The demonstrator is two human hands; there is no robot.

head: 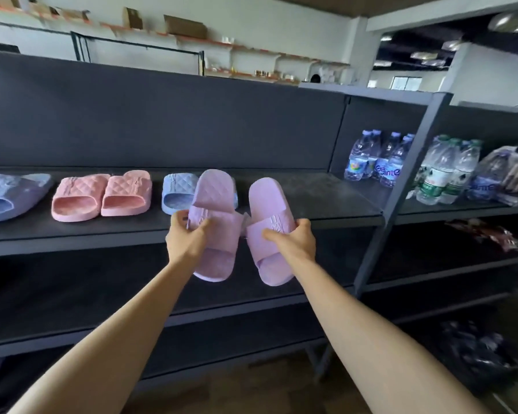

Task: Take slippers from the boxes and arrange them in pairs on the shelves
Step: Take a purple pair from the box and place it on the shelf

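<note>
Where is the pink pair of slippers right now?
The pink pair sits side by side on the dark shelf, left of centre in the head view, between the pale blue slippers at the far left and a single blue slipper.

The lilac slippers (216,189), pink slippers (81,192) and blue slipper (177,189) were matt, moulded plastic with quilted straps. The shelf (311,195) was dark, matt-painted metal, slightly dusty. The water bottles (371,162) were clear, glossy plastic.
</note>
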